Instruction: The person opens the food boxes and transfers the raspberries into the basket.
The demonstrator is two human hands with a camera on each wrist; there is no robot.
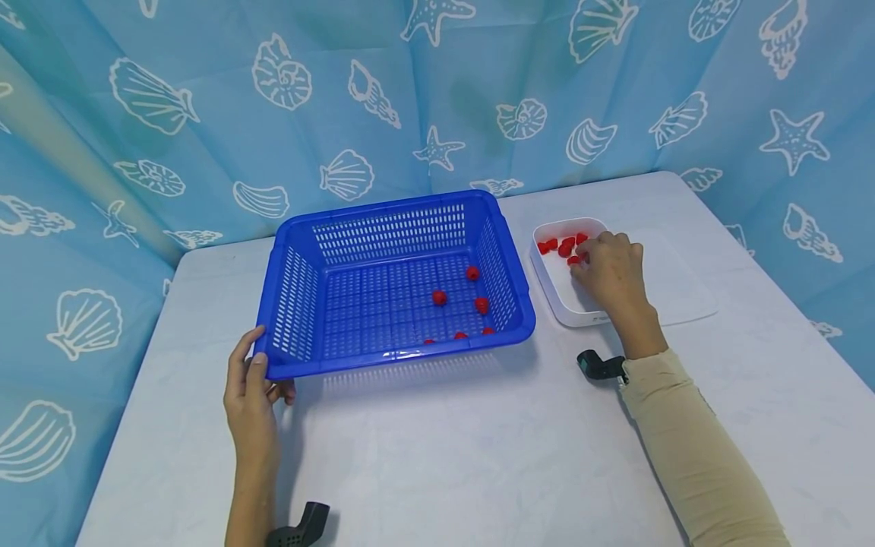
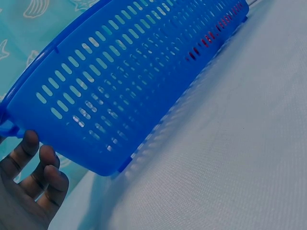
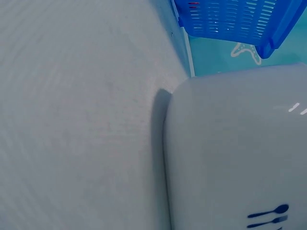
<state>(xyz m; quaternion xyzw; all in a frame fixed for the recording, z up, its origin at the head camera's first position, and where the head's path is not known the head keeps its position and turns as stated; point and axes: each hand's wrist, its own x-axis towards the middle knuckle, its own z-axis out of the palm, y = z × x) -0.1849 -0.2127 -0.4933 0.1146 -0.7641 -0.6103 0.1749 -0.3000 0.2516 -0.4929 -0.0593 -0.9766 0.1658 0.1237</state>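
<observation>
My left hand [image 1: 251, 387] grips the rim of a blue plastic basket [image 1: 396, 365] at its front left corner, the thumb on top. In the left wrist view, the fingers [image 2: 56, 184] curl below that corner. Several red raspberries [image 1: 440, 298] lie on the basket's right side, some partly hidden by the front rim. Over to the right, my right hand [image 1: 611, 275] reaches into a white box [image 1: 570, 315] and pinches a red raspberry [image 1: 573, 260] at its fingertips. More raspberries [image 1: 565, 249] lie at the back of the box. The right wrist view shows only the box's outside, not the hand.
A flat translucent lid [image 1: 683, 285] lies right of the box. The white-covered table [image 1: 437, 456] ends at a blue shell-patterned curtain [image 1: 410, 99] behind and at the sides. The box stands close beside the basket's right wall.
</observation>
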